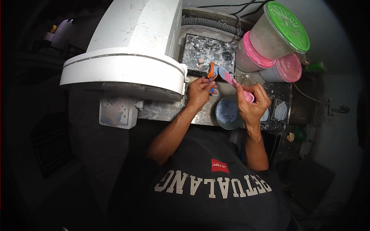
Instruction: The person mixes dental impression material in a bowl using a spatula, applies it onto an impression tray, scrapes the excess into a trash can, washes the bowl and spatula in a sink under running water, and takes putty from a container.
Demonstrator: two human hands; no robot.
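My left hand [199, 93] is closed on a small orange-and-blue piece [211, 70], held up by its lower end; its exact kind is too small to make out. In my right hand [252, 101] is a pink spatula [230, 79], its handle gripped in the fingers and its blade pointing up and left. Blue-grey paste [221, 71] coats the blade tip, which is right beside the orange part; whether they touch I cannot tell. Below the hands, a mixing bowl [226, 112] with blue-grey paste inside sits at the bench's front edge.
A large white machine housing [127, 69] takes up the left side. Behind my hands lies a paste-spattered black slab [206, 52]. Tubs with a green lid [288, 25] and pink lids [290, 67] stand at the back right. A square mould with pale paste [281, 111] is at the right.
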